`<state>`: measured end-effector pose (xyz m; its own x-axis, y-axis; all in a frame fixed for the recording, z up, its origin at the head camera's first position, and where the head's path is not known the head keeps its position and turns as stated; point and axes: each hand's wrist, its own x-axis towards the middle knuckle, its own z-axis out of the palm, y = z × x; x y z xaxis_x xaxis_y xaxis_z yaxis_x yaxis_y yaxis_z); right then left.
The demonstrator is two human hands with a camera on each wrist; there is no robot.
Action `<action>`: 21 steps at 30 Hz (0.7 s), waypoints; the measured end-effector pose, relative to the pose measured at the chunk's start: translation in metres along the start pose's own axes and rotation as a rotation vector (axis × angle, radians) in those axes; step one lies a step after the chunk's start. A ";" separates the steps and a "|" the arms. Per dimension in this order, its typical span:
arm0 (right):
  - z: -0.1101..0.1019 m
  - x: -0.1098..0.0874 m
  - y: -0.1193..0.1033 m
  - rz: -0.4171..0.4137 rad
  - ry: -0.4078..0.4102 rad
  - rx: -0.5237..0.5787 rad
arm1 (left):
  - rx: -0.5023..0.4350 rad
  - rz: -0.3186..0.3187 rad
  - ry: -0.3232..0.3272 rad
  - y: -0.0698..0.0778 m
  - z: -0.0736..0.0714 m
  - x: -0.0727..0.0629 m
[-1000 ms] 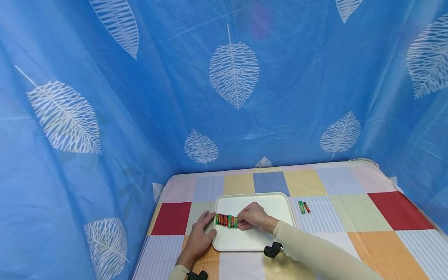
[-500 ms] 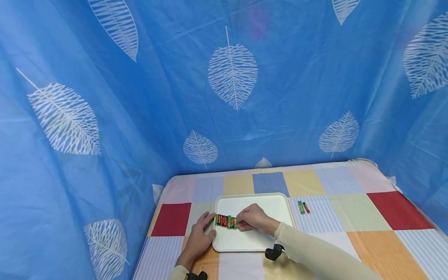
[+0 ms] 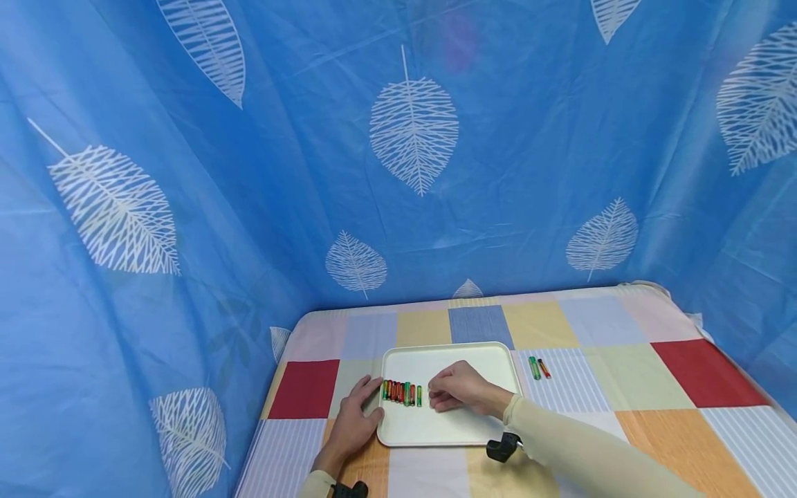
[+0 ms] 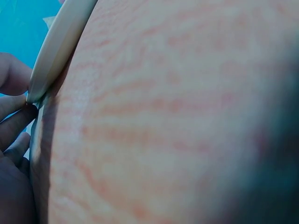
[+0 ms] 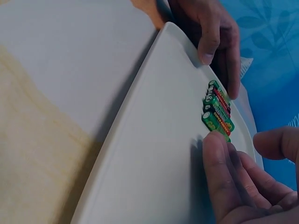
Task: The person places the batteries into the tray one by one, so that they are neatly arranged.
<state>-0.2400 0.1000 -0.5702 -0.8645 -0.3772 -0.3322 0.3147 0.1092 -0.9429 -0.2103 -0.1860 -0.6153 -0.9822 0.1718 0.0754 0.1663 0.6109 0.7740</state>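
Note:
On the white tray point(image 3: 448, 434), several green and red batteries point(image 3: 398, 392) lie side by side near the left rim. At the right end of the row, a green battery point(image 3: 419, 395) lies slightly apart from the others. My right hand point(image 3: 459, 387) is just right of it over the tray; the right wrist view shows its thumb point(image 5: 275, 142) and fingers point(image 5: 218, 163) parted, with nothing between them. My left hand point(image 3: 353, 423) rests at the tray's left edge, its thumb and index finger spread and touching the rim. Some left fingers are hidden behind the rim in the left wrist view.
Two more batteries, one green point(image 3: 534, 368) and one red with a black end point(image 3: 544, 369), lie on the patchwork tablecloth point(image 3: 660, 443) right of the tray. A blue curtain point(image 3: 498, 173) with white leaf prints hangs behind and beside the table.
My right hand has shifted slightly right, away from the row, uncovering the green battery at its end. My left hand stays at the tray's edge.

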 end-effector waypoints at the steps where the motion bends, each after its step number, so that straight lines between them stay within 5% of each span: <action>1: -0.002 -0.001 0.000 -0.001 -0.004 -0.002 | -0.001 -0.001 0.000 0.000 0.000 0.000; 11: -0.031 -0.018 0.000 -0.009 -0.006 -0.045 | 0.000 -0.004 -0.002 0.001 0.000 0.001; 21: -0.082 -0.042 -0.006 0.035 0.002 -0.027 | -0.009 0.006 -0.004 0.000 -0.001 0.001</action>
<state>-0.2381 0.1902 -0.5523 -0.8537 -0.3711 -0.3653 0.3345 0.1468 -0.9309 -0.2117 -0.1863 -0.6145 -0.9809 0.1785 0.0778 0.1715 0.6031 0.7790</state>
